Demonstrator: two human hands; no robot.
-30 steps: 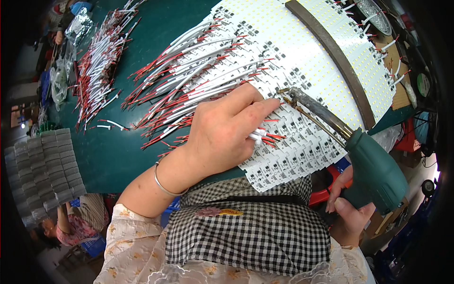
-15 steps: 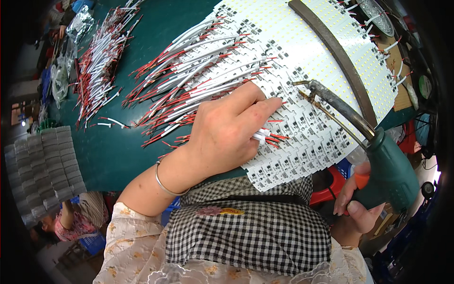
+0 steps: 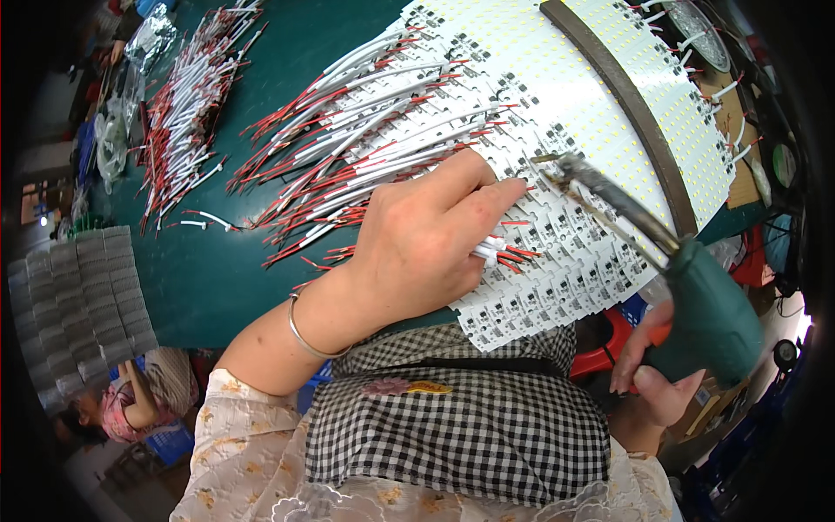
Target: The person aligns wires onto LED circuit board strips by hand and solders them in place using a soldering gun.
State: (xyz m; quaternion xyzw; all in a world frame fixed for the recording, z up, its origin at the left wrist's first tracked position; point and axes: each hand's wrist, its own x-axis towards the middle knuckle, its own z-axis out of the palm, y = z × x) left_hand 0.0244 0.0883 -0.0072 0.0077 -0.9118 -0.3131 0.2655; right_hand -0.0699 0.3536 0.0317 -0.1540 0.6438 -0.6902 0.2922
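Head view, and I read it from the left: grey stacked trays (image 3: 83, 304) sit at the table's edge, then a loose heap of red and white wires (image 3: 187, 96) on the green table (image 3: 209, 278). My left hand (image 3: 426, 244) lies knuckles up, fingers pressed together, pinching a short red and white wire lead (image 3: 504, 254) against the white panel of LED strips (image 3: 557, 113), with soldered leads (image 3: 348, 152) fanning out just beside it. To the right, my right hand (image 3: 652, 374) is wrapped around the green soldering gun (image 3: 704, 313), its tip (image 3: 548, 161) touching the panel near my left fingertips (image 3: 509, 187)
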